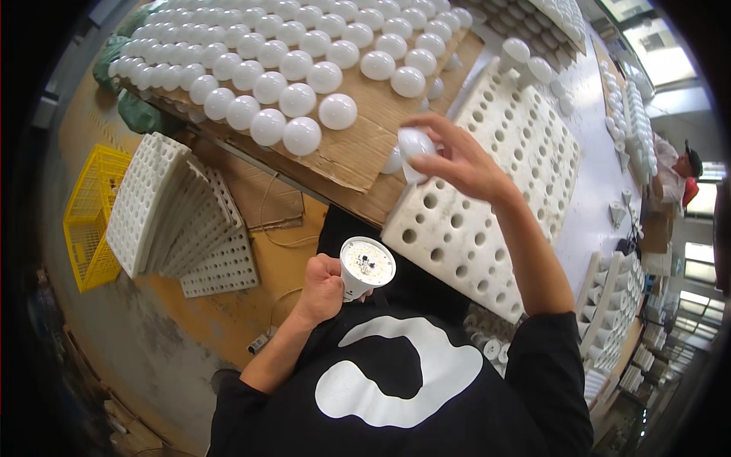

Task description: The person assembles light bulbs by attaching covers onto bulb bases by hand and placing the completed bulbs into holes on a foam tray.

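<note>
My left hand (323, 291) is wrapped round a white LED bulb base (367, 260). Its round top faces up and shows a board with small yellow LEDs and dark parts. Farther up and to the right, my right hand (457, 156) grips a white bulb cover (415, 145) between thumb and fingers, above the edge of the foam board. Many more dome-shaped white bulb covers (297, 99) stand in rows on a cardboard sheet (358, 164) to the left of that hand. Below it lies a white foam board (457, 221) full of round holes.
Stacked foam boards (148, 206) lean beside a yellow crate (87, 221) on the floor at left. Two bulbs (525, 61) stand at the foam board's far end. More bulb bases (613, 305) fill racks at right. A person (670, 171) is at the far right.
</note>
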Demonstrator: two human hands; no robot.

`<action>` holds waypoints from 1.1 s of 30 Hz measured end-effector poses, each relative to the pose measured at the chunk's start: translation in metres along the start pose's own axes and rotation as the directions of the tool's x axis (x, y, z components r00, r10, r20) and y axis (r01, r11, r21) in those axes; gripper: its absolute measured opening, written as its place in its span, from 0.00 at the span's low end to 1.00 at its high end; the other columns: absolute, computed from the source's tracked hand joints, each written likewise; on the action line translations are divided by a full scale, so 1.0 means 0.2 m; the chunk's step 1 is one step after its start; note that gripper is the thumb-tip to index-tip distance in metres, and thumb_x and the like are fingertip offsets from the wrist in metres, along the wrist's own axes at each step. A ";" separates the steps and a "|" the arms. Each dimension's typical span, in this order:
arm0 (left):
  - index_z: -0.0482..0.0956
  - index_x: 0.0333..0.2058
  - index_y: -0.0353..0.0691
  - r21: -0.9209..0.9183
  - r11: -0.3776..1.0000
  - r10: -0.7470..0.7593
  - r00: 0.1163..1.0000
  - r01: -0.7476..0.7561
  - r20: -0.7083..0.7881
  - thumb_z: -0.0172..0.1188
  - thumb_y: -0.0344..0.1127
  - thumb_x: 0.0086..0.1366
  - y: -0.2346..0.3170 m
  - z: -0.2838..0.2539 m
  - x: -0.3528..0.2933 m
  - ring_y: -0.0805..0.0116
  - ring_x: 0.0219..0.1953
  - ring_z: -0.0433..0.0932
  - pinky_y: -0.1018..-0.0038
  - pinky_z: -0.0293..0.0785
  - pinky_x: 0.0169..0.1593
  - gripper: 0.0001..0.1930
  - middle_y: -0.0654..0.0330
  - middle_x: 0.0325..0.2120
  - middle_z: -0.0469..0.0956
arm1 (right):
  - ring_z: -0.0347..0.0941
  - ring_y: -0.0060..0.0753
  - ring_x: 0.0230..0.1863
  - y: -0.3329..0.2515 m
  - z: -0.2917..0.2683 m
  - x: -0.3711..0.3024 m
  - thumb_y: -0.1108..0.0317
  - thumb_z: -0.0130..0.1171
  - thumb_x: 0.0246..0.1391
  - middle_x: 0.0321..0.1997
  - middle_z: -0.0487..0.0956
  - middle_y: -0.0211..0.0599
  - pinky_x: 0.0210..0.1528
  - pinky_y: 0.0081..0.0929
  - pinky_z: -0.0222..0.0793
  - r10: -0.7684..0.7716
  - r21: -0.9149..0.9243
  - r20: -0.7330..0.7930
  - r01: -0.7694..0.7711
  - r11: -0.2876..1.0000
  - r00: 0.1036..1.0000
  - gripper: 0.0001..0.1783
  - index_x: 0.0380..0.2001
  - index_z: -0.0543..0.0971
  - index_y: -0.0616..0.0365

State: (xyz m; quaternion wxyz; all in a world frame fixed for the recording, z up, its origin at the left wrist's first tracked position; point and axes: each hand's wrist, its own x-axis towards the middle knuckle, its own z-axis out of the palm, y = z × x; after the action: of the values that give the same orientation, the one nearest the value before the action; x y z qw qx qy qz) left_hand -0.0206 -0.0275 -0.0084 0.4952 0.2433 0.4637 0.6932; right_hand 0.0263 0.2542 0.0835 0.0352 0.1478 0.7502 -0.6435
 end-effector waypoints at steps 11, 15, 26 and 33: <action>0.79 0.34 0.26 0.564 0.826 -0.093 0.985 -0.006 0.146 0.49 0.14 0.47 0.03 0.32 0.12 0.70 0.28 0.81 0.78 0.74 0.32 0.15 0.53 0.27 0.83 | 0.74 0.49 0.52 0.52 0.26 -0.94 0.68 0.63 0.49 0.51 0.73 0.48 0.50 0.42 0.74 0.047 0.925 -0.107 0.082 0.372 0.993 0.39 0.62 0.58 0.60; 0.78 0.36 0.27 0.644 0.764 -0.213 0.957 0.038 0.197 0.51 0.15 0.47 0.03 0.43 0.16 0.69 0.29 0.81 0.76 0.75 0.34 0.15 0.51 0.27 0.82 | 0.72 0.44 0.54 0.57 0.30 -1.04 0.68 0.65 0.47 0.51 0.73 0.48 0.56 0.41 0.68 0.058 0.943 -0.158 0.134 0.304 0.986 0.40 0.61 0.58 0.62; 0.74 0.29 0.29 0.779 0.627 -0.213 0.967 0.026 0.140 0.47 0.17 0.40 0.03 0.50 0.11 0.48 0.24 0.73 0.67 0.70 0.29 0.13 0.47 0.20 0.73 | 0.71 0.37 0.55 0.57 0.33 -1.09 0.69 0.70 0.41 0.52 0.74 0.46 0.59 0.35 0.65 0.118 0.936 -0.130 0.083 0.341 0.984 0.43 0.61 0.61 0.64; 0.70 0.27 0.30 0.828 0.555 -0.161 0.967 -0.078 0.199 0.47 0.18 0.40 0.07 0.48 0.12 0.42 0.23 0.70 0.61 0.68 0.28 0.11 0.45 0.20 0.70 | 0.70 0.36 0.56 0.56 0.35 -1.04 0.70 0.71 0.41 0.52 0.74 0.46 0.61 0.34 0.63 0.112 0.902 -0.131 0.072 0.425 0.985 0.44 0.61 0.61 0.64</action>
State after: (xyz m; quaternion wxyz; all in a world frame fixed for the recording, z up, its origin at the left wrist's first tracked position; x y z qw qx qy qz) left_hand 0.0404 0.0327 0.0439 0.3928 0.5227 0.6741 0.3437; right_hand 0.2451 0.1645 0.0144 -0.1061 0.2070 0.2863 -0.9295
